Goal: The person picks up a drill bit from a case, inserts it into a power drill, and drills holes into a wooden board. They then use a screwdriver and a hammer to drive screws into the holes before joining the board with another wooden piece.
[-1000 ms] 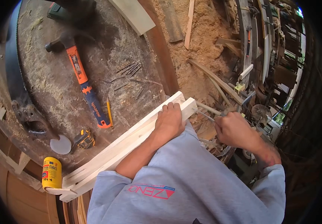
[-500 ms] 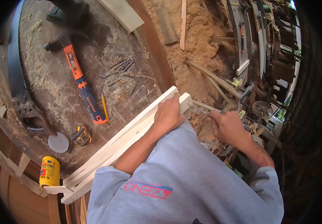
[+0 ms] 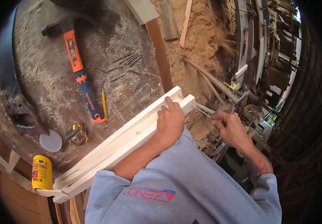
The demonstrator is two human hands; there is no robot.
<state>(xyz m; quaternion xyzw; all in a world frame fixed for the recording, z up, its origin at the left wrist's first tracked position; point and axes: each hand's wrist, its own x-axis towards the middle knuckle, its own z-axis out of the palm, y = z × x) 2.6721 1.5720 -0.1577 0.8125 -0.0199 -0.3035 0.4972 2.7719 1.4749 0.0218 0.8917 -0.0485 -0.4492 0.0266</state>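
Observation:
A pale wooden frame (image 3: pixel 138 133) of long parallel rails lies diagonally along the bench edge, against my shirt. My left hand (image 3: pixel 170 118) grips its upper right end, fingers curled over the rail and one fingertip stretched toward the far rail. Just off that end, my right hand (image 3: pixel 231 128) is closed around a thin, pale rod-like tool (image 3: pixel 204 109). The tool's tip points at the end of the near rail; I cannot tell its exact kind, since the fingers cover much of it.
On the dusty bench (image 3: pixel 105 41) lie a claw hammer (image 3: pixel 85 84), a pencil (image 3: pixel 104 104), several nails (image 3: pixel 129 59), a tape measure (image 3: pixel 76 135) and a handsaw (image 3: pixel 15 97). A yellow bottle (image 3: pixel 42 172) touches the frame's lower left end. Sawdust (image 3: pixel 202 48) and wood scraps cover the ground beyond.
My left hand has shifted from the far rail toward the near rail, its fingers opening slightly. My right hand has moved slightly down with the tool. The view has shifted a little.

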